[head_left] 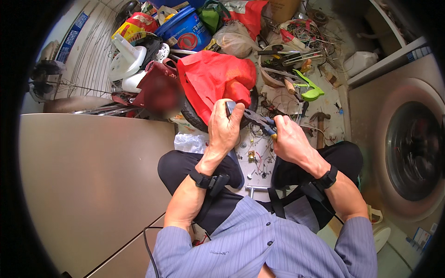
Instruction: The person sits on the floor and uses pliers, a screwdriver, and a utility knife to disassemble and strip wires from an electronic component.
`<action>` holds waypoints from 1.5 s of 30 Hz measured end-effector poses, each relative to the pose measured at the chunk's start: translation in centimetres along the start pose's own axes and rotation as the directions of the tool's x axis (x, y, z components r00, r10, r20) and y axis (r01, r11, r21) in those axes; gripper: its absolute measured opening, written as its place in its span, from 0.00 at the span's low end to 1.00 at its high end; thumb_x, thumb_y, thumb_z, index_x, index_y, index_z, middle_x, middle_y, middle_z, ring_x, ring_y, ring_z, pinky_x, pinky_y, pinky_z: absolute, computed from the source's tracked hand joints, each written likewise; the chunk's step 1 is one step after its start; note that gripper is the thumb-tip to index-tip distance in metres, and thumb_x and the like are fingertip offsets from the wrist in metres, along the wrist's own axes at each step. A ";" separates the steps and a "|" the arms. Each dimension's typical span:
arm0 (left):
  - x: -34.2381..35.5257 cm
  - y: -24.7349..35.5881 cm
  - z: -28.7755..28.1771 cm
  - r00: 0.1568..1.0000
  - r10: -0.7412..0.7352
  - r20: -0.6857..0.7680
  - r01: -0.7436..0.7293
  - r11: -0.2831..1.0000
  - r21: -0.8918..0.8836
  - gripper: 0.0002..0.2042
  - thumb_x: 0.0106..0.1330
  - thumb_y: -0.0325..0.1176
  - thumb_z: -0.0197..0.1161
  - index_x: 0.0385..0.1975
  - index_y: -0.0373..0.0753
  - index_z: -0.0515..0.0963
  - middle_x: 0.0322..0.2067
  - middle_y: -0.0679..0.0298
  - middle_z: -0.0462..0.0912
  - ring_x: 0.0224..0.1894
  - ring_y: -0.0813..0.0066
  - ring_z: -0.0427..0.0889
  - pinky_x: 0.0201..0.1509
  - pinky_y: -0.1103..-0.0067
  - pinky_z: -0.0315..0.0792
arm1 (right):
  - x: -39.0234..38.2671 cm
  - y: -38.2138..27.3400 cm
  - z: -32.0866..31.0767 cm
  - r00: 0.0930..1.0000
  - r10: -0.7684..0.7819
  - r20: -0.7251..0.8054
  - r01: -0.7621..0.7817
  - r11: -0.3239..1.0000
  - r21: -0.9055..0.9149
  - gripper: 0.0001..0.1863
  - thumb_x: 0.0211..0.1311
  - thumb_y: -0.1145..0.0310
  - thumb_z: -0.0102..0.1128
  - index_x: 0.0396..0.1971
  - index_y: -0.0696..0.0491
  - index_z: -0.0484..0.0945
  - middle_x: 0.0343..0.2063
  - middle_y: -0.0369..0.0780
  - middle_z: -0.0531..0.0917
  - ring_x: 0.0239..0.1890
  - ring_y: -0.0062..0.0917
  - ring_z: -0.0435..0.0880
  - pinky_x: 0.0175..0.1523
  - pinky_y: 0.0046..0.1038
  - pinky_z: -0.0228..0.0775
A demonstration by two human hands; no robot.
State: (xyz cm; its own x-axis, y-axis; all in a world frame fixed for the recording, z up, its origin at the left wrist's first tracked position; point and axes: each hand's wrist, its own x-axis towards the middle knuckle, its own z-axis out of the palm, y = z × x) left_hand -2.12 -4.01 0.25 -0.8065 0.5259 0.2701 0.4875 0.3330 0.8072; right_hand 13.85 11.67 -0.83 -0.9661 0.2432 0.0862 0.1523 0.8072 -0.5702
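My left hand is closed around a small dark grey, flat-sided object, most of which my fingers and thumb cover; its kind I cannot make out. My right hand grips the blue-and-yellow handles of a pair of pliers. The pliers' dark jaws point left and meet the grey object at my left thumb. Whether they bite on it or only touch it, I cannot tell. Both hands are held up over the floor between my knees. Just beyond them lies a red cloth bag on a black tyre.
Small electronic parts and wires litter the floor below. A hammer, a light green plastic tool and tangled wire lie to the right. A blue bucket stands far back. A washing machine borders the right, a beige panel the left.
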 end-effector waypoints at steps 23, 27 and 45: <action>0.4 -0.5 0.9 0.785 -0.330 0.524 0.588 0.662 -0.465 0.23 0.74 0.55 0.57 0.31 0.38 0.79 0.21 0.76 0.71 0.23 0.88 0.65 0.27 0.84 0.60 | -1.9 2.4 -0.5 0.994 0.019 0.107 -0.026 0.998 0.063 0.14 0.51 0.78 0.57 0.40 0.61 0.71 0.36 0.54 0.80 0.39 0.53 0.82 0.46 0.47 0.76; 0.5 -1.1 1.6 0.848 -0.312 0.428 0.466 0.824 -0.322 0.26 0.69 0.59 0.61 0.36 0.36 0.79 0.23 0.71 0.76 0.27 0.85 0.74 0.30 0.80 0.68 | -1.5 1.9 -1.0 0.962 0.151 0.229 -0.176 0.980 0.095 0.13 0.53 0.76 0.57 0.39 0.62 0.72 0.36 0.57 0.81 0.42 0.55 0.81 0.48 0.49 0.74; 0.8 -0.5 1.9 0.851 -0.364 0.378 0.470 0.849 -0.240 0.26 0.78 0.54 0.48 0.33 0.36 0.80 0.15 0.67 0.75 0.13 0.79 0.73 0.16 0.79 0.66 | -2.4 1.3 0.3 0.932 0.203 0.301 -0.263 0.949 0.175 0.13 0.55 0.77 0.57 0.42 0.61 0.72 0.34 0.57 0.82 0.43 0.56 0.80 0.47 0.49 0.72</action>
State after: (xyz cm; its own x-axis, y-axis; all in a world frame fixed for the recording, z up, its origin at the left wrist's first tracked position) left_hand -2.35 -2.27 -1.00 -0.7372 0.6226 -0.2626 -0.0456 0.3418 0.9387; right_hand 16.34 11.97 -2.01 -0.9319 0.2291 -0.2812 0.3625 0.6080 -0.7064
